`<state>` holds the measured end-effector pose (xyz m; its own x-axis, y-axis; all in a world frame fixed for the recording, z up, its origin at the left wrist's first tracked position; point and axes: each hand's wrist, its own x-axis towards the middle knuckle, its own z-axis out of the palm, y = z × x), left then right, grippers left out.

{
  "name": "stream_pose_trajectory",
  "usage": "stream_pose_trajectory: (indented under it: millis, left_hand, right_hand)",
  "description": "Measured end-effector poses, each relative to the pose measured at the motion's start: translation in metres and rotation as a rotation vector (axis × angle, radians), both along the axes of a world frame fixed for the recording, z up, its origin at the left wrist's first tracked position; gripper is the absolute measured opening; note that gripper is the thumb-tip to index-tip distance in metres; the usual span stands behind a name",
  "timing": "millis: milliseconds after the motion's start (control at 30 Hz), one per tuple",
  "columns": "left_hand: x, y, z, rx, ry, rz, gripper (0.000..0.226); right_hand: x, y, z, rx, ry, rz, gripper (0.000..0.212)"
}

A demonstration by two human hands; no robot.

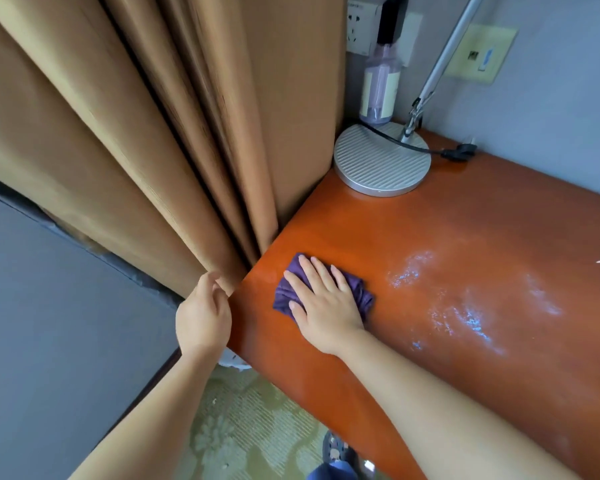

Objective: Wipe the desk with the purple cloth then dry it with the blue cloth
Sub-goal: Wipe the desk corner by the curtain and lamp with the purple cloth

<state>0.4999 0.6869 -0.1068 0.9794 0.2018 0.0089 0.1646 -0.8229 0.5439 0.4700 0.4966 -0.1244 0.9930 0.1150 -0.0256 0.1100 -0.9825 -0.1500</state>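
A folded purple cloth (361, 289) lies on the glossy orange-brown desk (465, 220) near its left end. My right hand (323, 303) presses flat on the cloth with straight, spread fingers. My left hand (203, 313) is off the desk's left edge and pinches the hem of the tan curtain (136, 150), holding it away from the desk. Wet, shiny streaks (458, 306) show on the desk to the right of the cloth. No blue cloth is in view.
A round white lamp base (378, 164) with a metal arm and black cord stands at the desk's back left corner. Behind it is a clear spray bottle (380, 88) by a wall socket. Green patterned carpet (257, 427) lies below.
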Motion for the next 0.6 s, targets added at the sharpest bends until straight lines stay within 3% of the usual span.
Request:
stream_pose_trajectory:
  millis: [100, 300, 600]
  left_hand:
    - [-0.018, 0.004, -0.002, -0.075, 0.047, 0.091, 0.027]
    - [-0.027, -0.007, -0.002, -0.200, -0.029, 0.219, 0.023]
    - [-0.014, -0.011, -0.014, -0.327, -0.112, 0.408, 0.029]
  right_hand:
    - [-0.006, 0.008, 0.003, -0.002, 0.010, -0.020, 0.056]
    - [-0.059, 0.027, -0.004, 0.015, -0.001, 0.143, 0.055]
    - [0.005, 0.061, -0.005, 0.044, -0.029, 0.193, 0.057]
